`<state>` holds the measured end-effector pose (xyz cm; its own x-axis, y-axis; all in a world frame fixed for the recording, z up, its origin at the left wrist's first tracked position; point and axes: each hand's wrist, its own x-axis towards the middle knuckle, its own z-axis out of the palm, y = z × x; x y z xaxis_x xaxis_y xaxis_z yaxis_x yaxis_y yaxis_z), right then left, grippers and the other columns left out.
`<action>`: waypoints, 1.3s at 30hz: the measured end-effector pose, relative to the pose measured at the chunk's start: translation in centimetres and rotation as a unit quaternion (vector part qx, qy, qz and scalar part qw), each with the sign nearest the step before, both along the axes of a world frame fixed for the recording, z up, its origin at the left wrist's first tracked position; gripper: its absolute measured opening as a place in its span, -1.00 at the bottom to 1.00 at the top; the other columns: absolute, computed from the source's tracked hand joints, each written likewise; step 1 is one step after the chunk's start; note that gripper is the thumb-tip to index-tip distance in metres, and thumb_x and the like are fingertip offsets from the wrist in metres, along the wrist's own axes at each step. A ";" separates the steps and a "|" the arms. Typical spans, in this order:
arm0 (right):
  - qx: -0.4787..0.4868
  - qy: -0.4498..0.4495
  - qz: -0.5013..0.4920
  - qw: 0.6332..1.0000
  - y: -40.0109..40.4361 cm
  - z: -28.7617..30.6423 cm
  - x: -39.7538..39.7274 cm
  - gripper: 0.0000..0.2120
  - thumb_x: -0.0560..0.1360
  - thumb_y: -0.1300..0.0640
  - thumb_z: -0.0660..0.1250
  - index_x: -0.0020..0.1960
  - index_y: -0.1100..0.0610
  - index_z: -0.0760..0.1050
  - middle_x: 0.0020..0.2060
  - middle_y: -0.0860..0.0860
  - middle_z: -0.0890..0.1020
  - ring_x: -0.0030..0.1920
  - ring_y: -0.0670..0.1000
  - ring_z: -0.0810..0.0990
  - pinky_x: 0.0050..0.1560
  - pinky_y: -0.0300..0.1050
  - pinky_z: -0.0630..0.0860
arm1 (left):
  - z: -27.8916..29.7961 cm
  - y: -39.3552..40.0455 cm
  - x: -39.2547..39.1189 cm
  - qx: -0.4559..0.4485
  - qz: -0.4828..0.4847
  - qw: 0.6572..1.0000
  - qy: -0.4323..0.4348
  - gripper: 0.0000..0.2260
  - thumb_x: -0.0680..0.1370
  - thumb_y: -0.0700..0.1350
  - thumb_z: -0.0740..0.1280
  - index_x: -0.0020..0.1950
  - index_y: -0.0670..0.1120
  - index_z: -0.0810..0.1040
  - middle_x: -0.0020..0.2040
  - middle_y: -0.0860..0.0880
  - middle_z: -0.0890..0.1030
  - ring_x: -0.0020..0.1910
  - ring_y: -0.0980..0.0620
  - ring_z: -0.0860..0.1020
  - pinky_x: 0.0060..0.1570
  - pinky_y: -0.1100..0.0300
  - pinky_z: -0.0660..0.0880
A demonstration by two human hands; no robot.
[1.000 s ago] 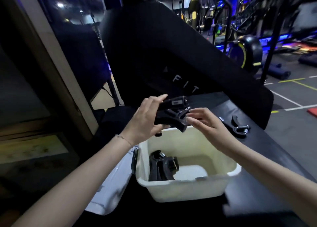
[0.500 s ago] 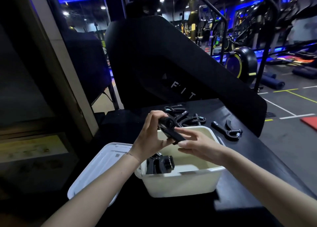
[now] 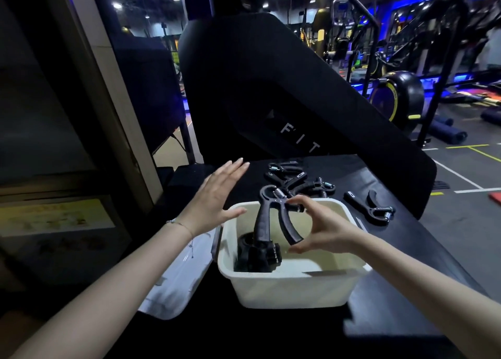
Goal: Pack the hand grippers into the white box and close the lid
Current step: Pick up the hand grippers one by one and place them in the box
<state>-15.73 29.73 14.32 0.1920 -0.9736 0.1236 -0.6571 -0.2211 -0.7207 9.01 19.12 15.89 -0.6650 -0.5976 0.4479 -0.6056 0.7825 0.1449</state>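
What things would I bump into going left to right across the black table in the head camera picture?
Flat white plastic lid → open left hand → white plastic box → lone black hand gripper with a metal spring.

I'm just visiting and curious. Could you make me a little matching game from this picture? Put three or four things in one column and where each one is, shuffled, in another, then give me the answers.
Things:
1. left hand
2. upright hand gripper
3. white lid
4. lone hand gripper

Places or states:
A. lying flat on the black table to the right of the white box
B. lying to the left of the box
C. fingers spread, holding nothing, above the box's left edge
D. standing in the box, with the right hand at it

Pairs: 1-C, 2-D, 3-B, 4-A
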 end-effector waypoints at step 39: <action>0.007 0.228 0.140 0.963 -7.1 -0.4 -2.9 -0.74 0.37 0.10 0.32 0.04 0.10 0.54 0.06 0.06 0.58 0.07 0.07 0.54 0.13 -0.06 0.43 | -4.0 3.0 -4.8 0.233 -0.054 0.959 -0.151 -0.32 0.53 0.24 0.22 0.54 0.10 -0.01 0.54 0.13 0.06 0.50 0.18 0.03 0.43 0.31 0.00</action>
<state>-18.67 22.67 13.96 0.4790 -0.8764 -0.0489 -0.8220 -0.4283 -0.3754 4.26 22.10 11.92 -0.7911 -0.6071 -0.0746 -0.5949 0.7354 0.3243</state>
